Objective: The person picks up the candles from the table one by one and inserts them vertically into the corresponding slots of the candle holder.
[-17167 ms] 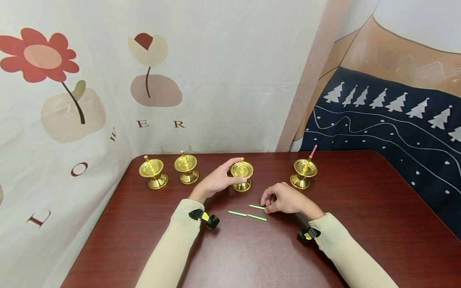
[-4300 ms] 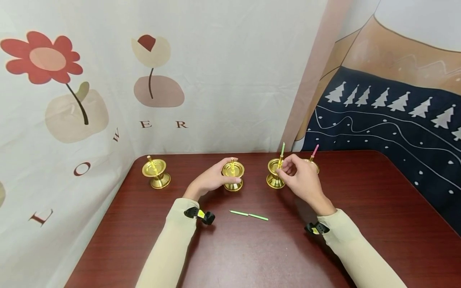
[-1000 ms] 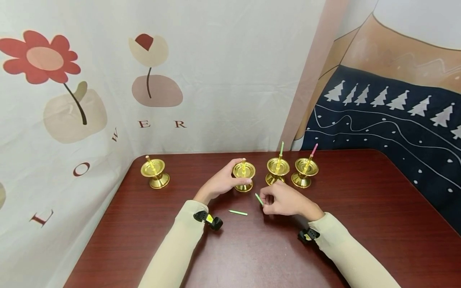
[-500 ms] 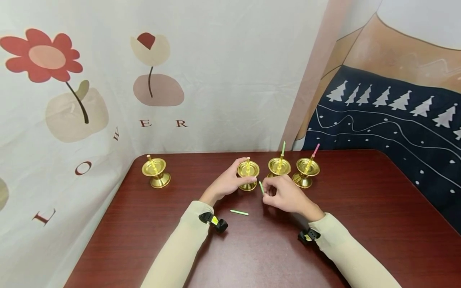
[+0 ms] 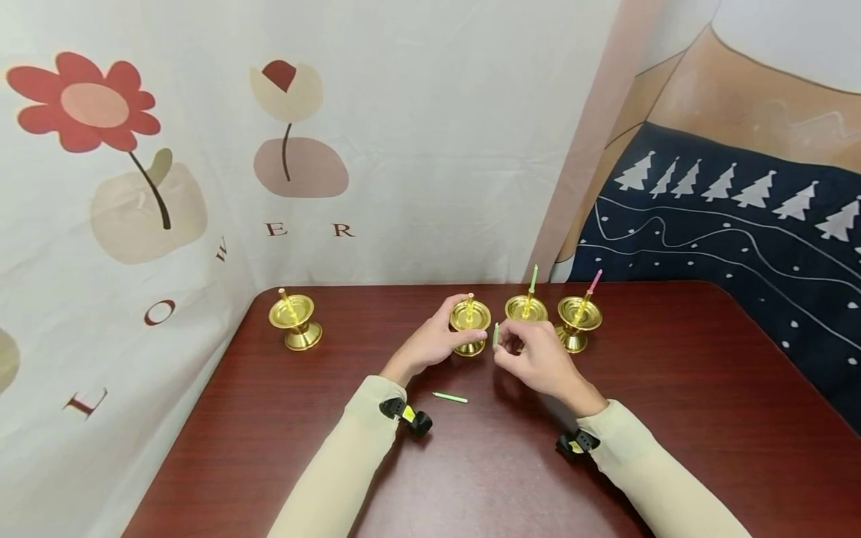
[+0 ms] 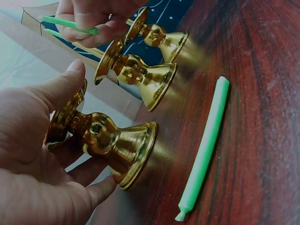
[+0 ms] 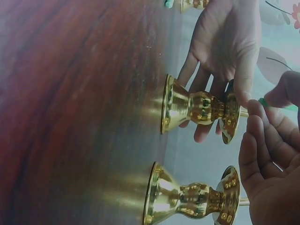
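My left hand (image 5: 430, 340) holds a brass candle holder (image 5: 470, 317), thumb in front and fingers behind; the holder's centre tube bears no candle. Just right of it, my right hand (image 5: 538, 359) pinches a short green candle (image 5: 496, 335), roughly upright and apart from the holder. Behind this hand, partly covered, stands a second holder (image 5: 516, 306) with a green candle (image 5: 534, 279) upright in its tube. A third holder (image 5: 579, 314) carries a pink candle (image 5: 596, 281), leaning slightly right. One loose green candle (image 6: 206, 145) lies on the table in the left wrist view.
Another brass holder (image 5: 292, 310), without a candle, stands at the table's (image 5: 269, 418) back left corner. A pale flowered cloth (image 5: 417, 164) hangs behind the table, and a dark cloth with white trees (image 5: 726, 224) hangs at the right.
A green candle now stands in the second holder, which came from the left. Lately my right hand has picked up another green candle and raised it upright; my left hand's holder has shifted right.
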Tool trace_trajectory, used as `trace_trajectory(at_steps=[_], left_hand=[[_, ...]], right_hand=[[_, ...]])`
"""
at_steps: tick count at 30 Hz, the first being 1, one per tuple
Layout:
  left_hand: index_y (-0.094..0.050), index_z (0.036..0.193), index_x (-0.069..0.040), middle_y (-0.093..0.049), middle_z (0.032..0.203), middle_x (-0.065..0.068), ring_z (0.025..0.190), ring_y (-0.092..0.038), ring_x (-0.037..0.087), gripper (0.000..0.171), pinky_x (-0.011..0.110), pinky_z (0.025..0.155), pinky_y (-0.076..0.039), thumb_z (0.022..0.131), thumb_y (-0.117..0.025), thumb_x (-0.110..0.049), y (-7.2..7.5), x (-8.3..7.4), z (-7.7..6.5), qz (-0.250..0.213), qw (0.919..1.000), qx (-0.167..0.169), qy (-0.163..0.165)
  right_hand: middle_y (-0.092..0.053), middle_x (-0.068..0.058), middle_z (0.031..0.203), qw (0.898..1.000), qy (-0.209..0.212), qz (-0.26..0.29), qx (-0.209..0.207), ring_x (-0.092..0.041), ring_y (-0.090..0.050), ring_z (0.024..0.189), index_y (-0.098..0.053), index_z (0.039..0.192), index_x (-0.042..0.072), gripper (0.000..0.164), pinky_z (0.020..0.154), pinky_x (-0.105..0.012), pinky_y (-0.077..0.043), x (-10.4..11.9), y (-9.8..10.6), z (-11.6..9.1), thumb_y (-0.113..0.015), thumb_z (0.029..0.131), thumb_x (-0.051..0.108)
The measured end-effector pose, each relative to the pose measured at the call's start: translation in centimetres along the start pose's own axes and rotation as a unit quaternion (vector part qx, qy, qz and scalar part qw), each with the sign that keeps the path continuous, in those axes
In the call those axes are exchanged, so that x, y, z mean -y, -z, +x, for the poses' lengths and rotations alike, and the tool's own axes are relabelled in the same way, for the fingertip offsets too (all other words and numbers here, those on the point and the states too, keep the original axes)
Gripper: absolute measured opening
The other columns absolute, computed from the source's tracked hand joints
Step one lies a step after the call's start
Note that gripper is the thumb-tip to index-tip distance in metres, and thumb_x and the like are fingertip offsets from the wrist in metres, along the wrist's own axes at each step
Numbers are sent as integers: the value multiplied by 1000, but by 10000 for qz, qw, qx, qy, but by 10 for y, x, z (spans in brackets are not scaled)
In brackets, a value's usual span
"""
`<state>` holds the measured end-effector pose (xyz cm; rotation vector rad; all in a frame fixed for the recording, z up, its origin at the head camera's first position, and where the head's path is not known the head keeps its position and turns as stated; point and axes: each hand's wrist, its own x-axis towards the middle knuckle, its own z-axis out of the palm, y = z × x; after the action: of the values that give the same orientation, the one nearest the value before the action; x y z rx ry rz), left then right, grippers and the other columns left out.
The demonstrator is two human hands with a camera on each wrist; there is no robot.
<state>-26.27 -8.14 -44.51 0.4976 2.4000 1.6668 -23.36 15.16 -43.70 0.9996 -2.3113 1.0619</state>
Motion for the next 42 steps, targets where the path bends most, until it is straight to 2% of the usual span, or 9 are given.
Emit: trace_trajectory(at_steps=[4, 9, 13, 20, 27, 34, 42], left_hand=[[-39, 167, -16, -65, 142, 19, 125, -64, 28, 78, 47, 112, -47, 103, -82, -28, -2, -1, -1, -6, 10000, -61, 26], [-39, 167, -16, -65, 141, 20, 125, -65, 29, 78, 48, 110, -48, 103, -81, -29, -3, -2, -2, -25, 9999, -72, 84], [-39, 168, -17, -66, 140, 19, 122, -65, 28, 79, 46, 105, -50, 103, -81, -31, -3, -2, -3, 8, 9999, -62, 116], [-38, 168, -15, -66, 140, 19, 119, -66, 27, 79, 40, 97, -52, 102, -81, -29, -3, -5, -3, -51, 9999, -17, 127], [-38, 166, -16, -67, 135, 18, 109, -67, 25, 77, 37, 81, -56, 103, -81, -27, -4, -3, -2, -225, 9995, 81, 187], [-39, 165, -17, -67, 129, 17, 96, -67, 26, 75, 38, 67, -56, 103, -81, -27, -4, -4, -2, -383, 9990, 132, 189], [-38, 165, -15, -66, 134, 19, 105, -66, 23, 75, 38, 76, -55, 104, -80, -25, -2, -5, -1, -312, 9994, 146, 80]], right_hand=[[-61, 12, 71, 9997, -94, -32, -217, -14, -61, 64, -66, 77, 18, 19, 59, -25, -47, 0, -1, 3, -75, 81, 2], [-63, 8, 74, 9981, -412, -51, -450, -17, -61, 67, -69, 80, 15, 13, 61, -29, -47, 3, 1, 13, -75, 85, 5], [-65, 5, 75, 9962, -645, 46, -592, -17, -59, 69, -70, 83, 14, 11, 61, -28, -44, 4, 1, 24, -74, 89, 6], [-68, 1, 77, 9946, -661, 239, -766, -16, -62, 72, -74, 88, 10, 8, 63, -26, -46, 6, -3, 42, -74, 94, 4], [-71, -1, 80, 9918, -875, 384, -848, -17, -59, 69, -78, 96, 6, 5, 61, -25, -45, 7, -10, 53, -75, 99, 8], [-71, -4, 79, 9910, -689, 406, -1076, -17, -60, 68, -79, 95, 4, 5, 62, -20, -44, 4, -17, 59, -75, 98, 6], [-72, -3, 78, 9921, -565, 329, -1072, -16, -62, 67, -79, 94, 4, 5, 62, -20, -45, 1, -17, 62, -74, 97, 4]])
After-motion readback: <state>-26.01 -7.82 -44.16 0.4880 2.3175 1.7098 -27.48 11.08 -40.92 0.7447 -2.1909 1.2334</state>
